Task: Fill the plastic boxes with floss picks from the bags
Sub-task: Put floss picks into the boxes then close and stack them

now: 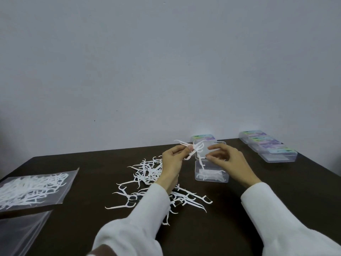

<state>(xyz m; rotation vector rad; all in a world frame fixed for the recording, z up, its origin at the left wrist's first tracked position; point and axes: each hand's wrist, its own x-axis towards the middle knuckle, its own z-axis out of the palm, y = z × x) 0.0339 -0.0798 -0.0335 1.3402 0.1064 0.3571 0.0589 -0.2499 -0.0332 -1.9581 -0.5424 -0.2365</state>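
My left hand (173, 159) pinches a small bunch of white floss picks (193, 149) above the table, left of the open clear plastic box (212, 179). That box holds several picks, and its lid stands up behind it. My right hand (224, 157) hovers over the box with fingers loosely curled toward the bunch; whether it touches the picks is unclear. A loose pile of floss picks (147, 170) is spread on the dark table (92, 182) under my left arm. A clear bag full of picks (31, 189) lies at the far left.
A row of closed labelled plastic boxes (267, 145) sits at the back right, and another closed box (203, 138) stands behind the open one. An empty-looking clear bag (20, 231) lies at the front left edge. A plain wall rises behind the table.
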